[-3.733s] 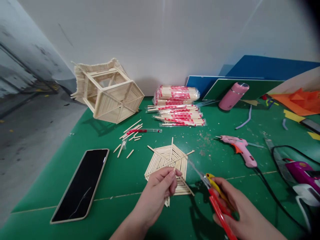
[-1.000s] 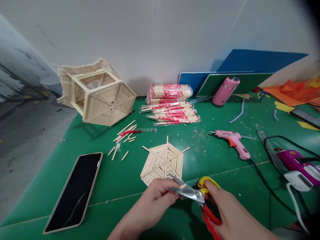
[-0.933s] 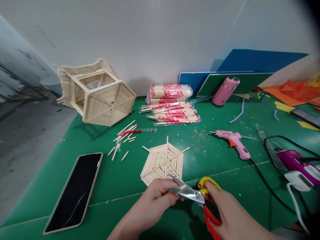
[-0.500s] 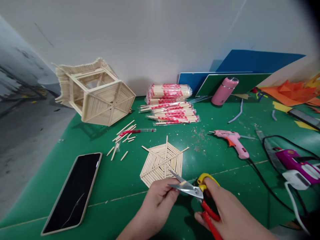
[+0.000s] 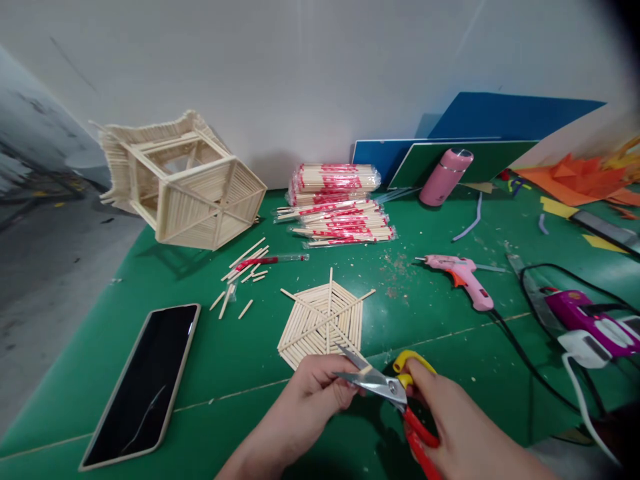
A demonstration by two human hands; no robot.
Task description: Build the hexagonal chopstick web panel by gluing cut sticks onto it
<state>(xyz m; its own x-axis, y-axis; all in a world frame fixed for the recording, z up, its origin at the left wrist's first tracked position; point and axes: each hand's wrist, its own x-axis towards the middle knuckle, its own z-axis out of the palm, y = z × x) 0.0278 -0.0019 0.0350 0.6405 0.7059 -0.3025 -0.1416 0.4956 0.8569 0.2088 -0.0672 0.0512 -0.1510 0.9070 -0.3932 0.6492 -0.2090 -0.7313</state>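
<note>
My right hand (image 5: 457,433) grips red and yellow scissors (image 5: 395,393), whose blades are parted around a short wooden stick piece (image 5: 367,370). My left hand (image 5: 313,400) pinches that stick at the blades, fingers closed. Just beyond both hands lies a flat hexagonal panel of glued sticks (image 5: 323,320) on the green table (image 5: 240,353).
A black phone (image 5: 143,380) lies at left. A stick-built lantern frame (image 5: 185,183) rests on its side at the back left, with loose sticks (image 5: 247,267) nearby. Wrapped chopstick bundles (image 5: 337,207), a pink bottle (image 5: 445,177), a pink glue gun (image 5: 463,277) and a purple tool (image 5: 590,323) with cables surround.
My left hand came off the hexagonal panel and now holds a stick piece. The scissors swung in from the right and their blades closed in on that piece.
</note>
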